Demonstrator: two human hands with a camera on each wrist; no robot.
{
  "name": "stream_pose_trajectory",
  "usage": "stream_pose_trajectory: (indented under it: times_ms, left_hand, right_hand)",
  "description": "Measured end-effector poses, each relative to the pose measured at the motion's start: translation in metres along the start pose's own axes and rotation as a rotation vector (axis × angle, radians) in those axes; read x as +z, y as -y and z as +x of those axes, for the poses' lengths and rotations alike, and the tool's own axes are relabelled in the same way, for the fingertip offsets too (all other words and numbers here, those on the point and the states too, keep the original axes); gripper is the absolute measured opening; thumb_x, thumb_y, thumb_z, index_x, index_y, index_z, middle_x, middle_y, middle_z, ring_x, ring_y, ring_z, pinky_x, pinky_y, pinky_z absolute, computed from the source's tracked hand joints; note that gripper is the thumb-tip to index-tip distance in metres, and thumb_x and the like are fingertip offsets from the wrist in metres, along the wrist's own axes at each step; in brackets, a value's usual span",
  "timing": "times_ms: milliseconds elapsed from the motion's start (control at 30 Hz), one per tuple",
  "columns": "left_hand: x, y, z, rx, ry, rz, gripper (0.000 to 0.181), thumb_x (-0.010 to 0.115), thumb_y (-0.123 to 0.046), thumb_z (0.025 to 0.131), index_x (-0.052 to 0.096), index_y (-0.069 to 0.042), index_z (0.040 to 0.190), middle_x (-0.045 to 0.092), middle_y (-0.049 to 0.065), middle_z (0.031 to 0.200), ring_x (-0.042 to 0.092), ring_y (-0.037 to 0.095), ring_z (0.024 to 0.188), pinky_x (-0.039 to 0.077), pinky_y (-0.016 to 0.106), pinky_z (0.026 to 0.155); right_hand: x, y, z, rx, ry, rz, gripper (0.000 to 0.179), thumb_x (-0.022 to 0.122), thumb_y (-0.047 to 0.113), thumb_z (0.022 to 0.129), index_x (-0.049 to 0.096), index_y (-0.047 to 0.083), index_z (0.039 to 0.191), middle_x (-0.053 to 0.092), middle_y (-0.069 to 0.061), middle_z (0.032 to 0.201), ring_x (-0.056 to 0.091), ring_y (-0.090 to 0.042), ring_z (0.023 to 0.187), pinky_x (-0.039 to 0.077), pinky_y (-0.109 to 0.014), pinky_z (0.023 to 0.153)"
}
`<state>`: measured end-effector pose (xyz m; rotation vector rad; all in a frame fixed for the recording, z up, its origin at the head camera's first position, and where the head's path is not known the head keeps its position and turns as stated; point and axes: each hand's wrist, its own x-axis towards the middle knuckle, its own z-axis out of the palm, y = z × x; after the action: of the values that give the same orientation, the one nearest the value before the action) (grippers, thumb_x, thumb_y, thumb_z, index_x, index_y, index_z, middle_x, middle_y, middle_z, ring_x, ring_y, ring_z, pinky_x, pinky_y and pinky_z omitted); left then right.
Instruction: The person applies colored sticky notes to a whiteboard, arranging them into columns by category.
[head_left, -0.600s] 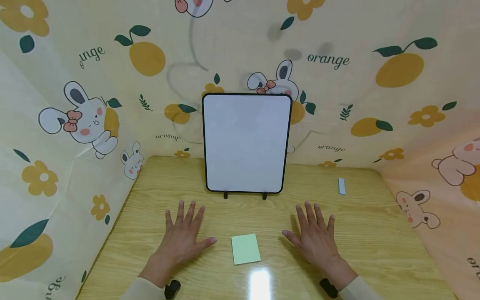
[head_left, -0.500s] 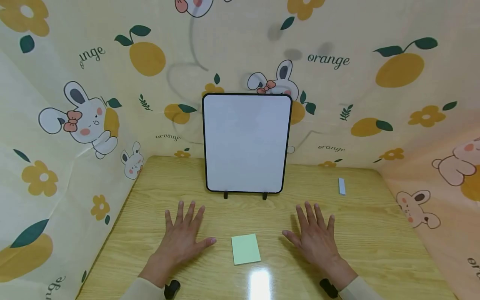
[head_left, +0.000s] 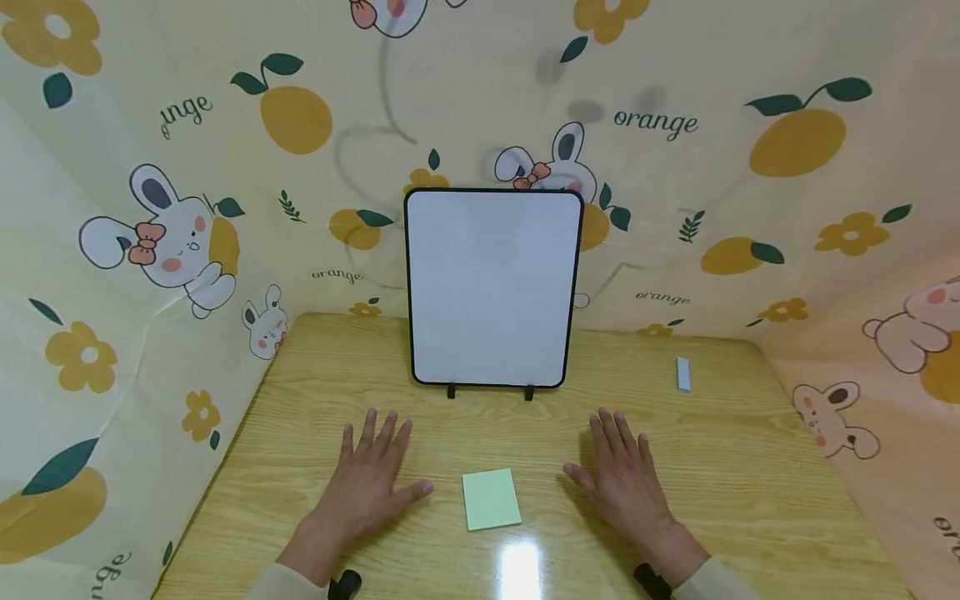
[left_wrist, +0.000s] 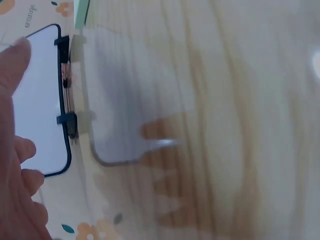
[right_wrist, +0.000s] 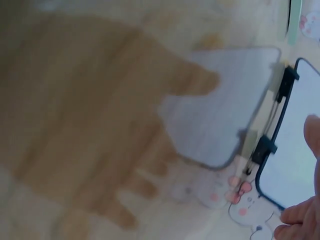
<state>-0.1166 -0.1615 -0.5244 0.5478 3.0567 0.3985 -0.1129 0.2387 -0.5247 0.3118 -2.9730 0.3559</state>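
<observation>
A pad of pale green sticky notes [head_left: 491,499] lies on the table between the two hands. To its left, my left hand [head_left: 366,483] hovers low over the wood with fingers spread, holding nothing. My right hand [head_left: 624,485] is on the other side, palm down, its fingers straight and closer together, also with nothing in it. Beyond them stands a blank white board [head_left: 493,287] with a black rim, on two small black feet. Each wrist view catches part of its own hand, the left hand [left_wrist: 17,175] and the right hand [right_wrist: 305,220], with the board behind.
A small pale blue strip [head_left: 683,374] lies at the back right of the wooden table [head_left: 750,467]. Cloth printed with rabbits and oranges [head_left: 660,192] walls the back and both sides. The glossy tabletop mirrors the hands and board in the wrist views.
Both hands have shifted slightly, with their fingertips drawn back toward the person. The fingers have come closer together, most clearly on the right hand. The pad, board and strip stay put.
</observation>
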Motion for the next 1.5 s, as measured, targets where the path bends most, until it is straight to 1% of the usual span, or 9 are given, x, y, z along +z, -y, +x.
stream_pose_trajectory:
  times_ms: [100, 267, 467, 633, 733, 833, 1000, 1267, 1500]
  left_hand:
    - [0.003, -0.008, -0.003, 0.065, 0.006, -0.042, 0.089, 0.061, -0.062, 0.100, 0.035, -0.006, 0.165, 0.030, 0.020, 0.171, 0.016, 0.044, 0.162, 0.012, 0.069, 0.130]
    - [0.011, -0.029, -0.008, 0.190, 0.064, -0.107, 0.085, 0.062, -0.055, 0.103, 0.035, -0.003, 0.164, 0.035, 0.018, 0.170, 0.023, 0.038, 0.161, 0.023, 0.058, 0.131]
    - [0.015, -0.056, -0.017, 0.300, 0.155, -0.049, 0.085, 0.054, -0.061, 0.104, 0.033, -0.006, 0.165, 0.034, 0.011, 0.171, 0.026, 0.030, 0.161, 0.028, 0.049, 0.131]
    - [0.013, -0.070, -0.024, 0.339, 0.218, -0.051, 0.084, 0.052, -0.062, 0.105, 0.034, -0.007, 0.165, 0.035, 0.010, 0.171, 0.028, 0.028, 0.161, 0.031, 0.050, 0.130]
    - [0.013, -0.071, -0.026, 0.345, 0.234, -0.035, 0.084, 0.050, -0.064, 0.105, 0.036, -0.007, 0.165, 0.035, 0.009, 0.171, 0.029, 0.028, 0.161, 0.032, 0.050, 0.129]
    - [0.016, -0.070, -0.025, 0.356, 0.231, -0.003, 0.085, 0.049, -0.065, 0.104, 0.036, -0.007, 0.165, 0.034, 0.010, 0.172, 0.029, 0.029, 0.161, 0.032, 0.050, 0.129]
    - [0.022, -0.069, -0.017, 0.361, 0.219, 0.033, 0.085, 0.052, -0.065, 0.103, 0.037, -0.007, 0.164, 0.032, 0.010, 0.173, 0.028, 0.028, 0.161, 0.032, 0.050, 0.129]
    - [0.025, -0.074, 0.006, 0.388, 0.207, 0.084, 0.089, 0.057, -0.066, 0.101, 0.035, -0.009, 0.165, 0.028, 0.010, 0.174, 0.025, 0.028, 0.162, 0.030, 0.049, 0.130]
    - [0.023, -0.079, 0.027, 0.402, 0.234, 0.124, 0.095, 0.057, -0.071, 0.098, 0.034, -0.008, 0.165, 0.027, 0.008, 0.175, 0.022, 0.024, 0.163, 0.026, 0.045, 0.132]
  right_hand:
    - [0.004, 0.007, -0.002, -0.042, -0.006, 0.023, 0.083, 0.066, 0.046, 0.104, 0.034, -0.005, 0.162, 0.031, -0.025, 0.170, 0.027, -0.047, 0.158, 0.025, -0.072, 0.124]
    - [0.010, 0.022, -0.008, -0.144, -0.041, 0.026, 0.076, 0.069, 0.040, 0.103, 0.042, -0.005, 0.158, 0.039, -0.024, 0.166, 0.035, -0.044, 0.155, 0.035, -0.068, 0.121]
    - [0.015, 0.044, -0.018, -0.261, 0.024, 0.009, 0.072, 0.064, 0.043, 0.105, 0.044, -0.002, 0.158, 0.042, -0.020, 0.166, 0.038, -0.039, 0.155, 0.038, -0.064, 0.122]
    - [0.018, 0.055, -0.028, -0.424, 0.093, -0.031, 0.069, 0.055, 0.048, 0.108, 0.045, 0.004, 0.159, 0.042, -0.012, 0.167, 0.039, -0.032, 0.155, 0.040, -0.058, 0.122]
    - [0.018, 0.061, -0.034, -0.504, 0.143, -0.052, 0.069, 0.049, 0.052, 0.110, 0.044, 0.006, 0.161, 0.042, -0.008, 0.168, 0.038, -0.029, 0.156, 0.041, -0.056, 0.122]
    - [0.017, 0.064, -0.037, -0.548, 0.167, -0.064, 0.068, 0.046, 0.053, 0.110, 0.045, 0.006, 0.160, 0.043, -0.007, 0.167, 0.039, -0.028, 0.156, 0.042, -0.056, 0.121]
    - [0.016, 0.063, -0.034, -0.573, 0.175, -0.090, 0.068, 0.045, 0.054, 0.110, 0.049, 0.006, 0.158, 0.047, -0.009, 0.164, 0.043, -0.031, 0.154, 0.043, -0.059, 0.119]
    - [0.014, 0.049, -0.013, -0.498, 0.227, -0.049, 0.071, 0.050, 0.057, 0.107, 0.048, 0.008, 0.159, 0.047, -0.009, 0.165, 0.039, -0.034, 0.156, 0.036, -0.067, 0.121]
    - [0.016, 0.037, 0.001, -0.482, 0.214, -0.072, 0.072, 0.053, 0.056, 0.106, 0.047, 0.007, 0.159, 0.045, -0.010, 0.166, 0.038, -0.035, 0.156, 0.036, -0.068, 0.121]
